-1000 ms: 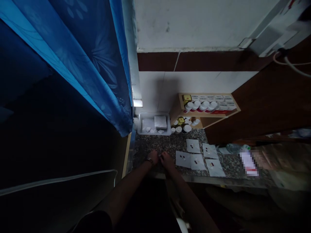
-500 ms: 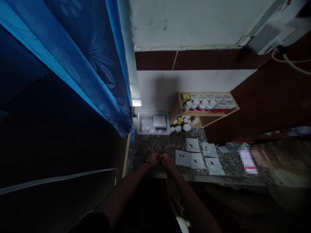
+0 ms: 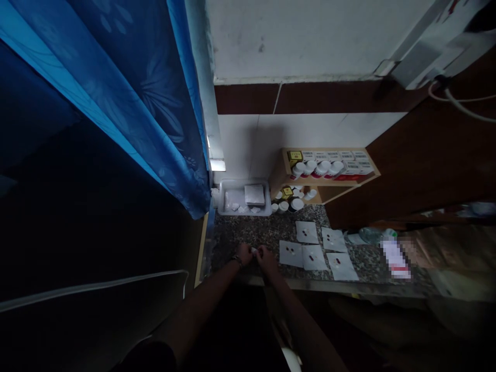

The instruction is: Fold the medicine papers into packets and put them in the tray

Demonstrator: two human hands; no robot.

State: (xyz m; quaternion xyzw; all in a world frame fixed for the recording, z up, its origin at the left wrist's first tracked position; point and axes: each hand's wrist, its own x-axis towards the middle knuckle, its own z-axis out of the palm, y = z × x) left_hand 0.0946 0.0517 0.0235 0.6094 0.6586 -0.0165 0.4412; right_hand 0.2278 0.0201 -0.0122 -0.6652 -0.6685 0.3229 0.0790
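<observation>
My left hand and my right hand meet over the speckled stone counter, fingers closed together on a small white thing pinched between them. It looks like a folded bit of paper, too small to be sure. A band shows on my left wrist. To the right of my hands lie several white paper squares, each with a few small dark and pale pills on it.
A white tray with folded paper packets stands at the back of the counter. A wooden rack holds white bottles and boxes. A blue curtain hangs on the left. A plastic bottle and clutter lie at the right.
My hands stay together at the same spot on the counter, with only small finger movements on the white thing. The view has shifted slightly.
</observation>
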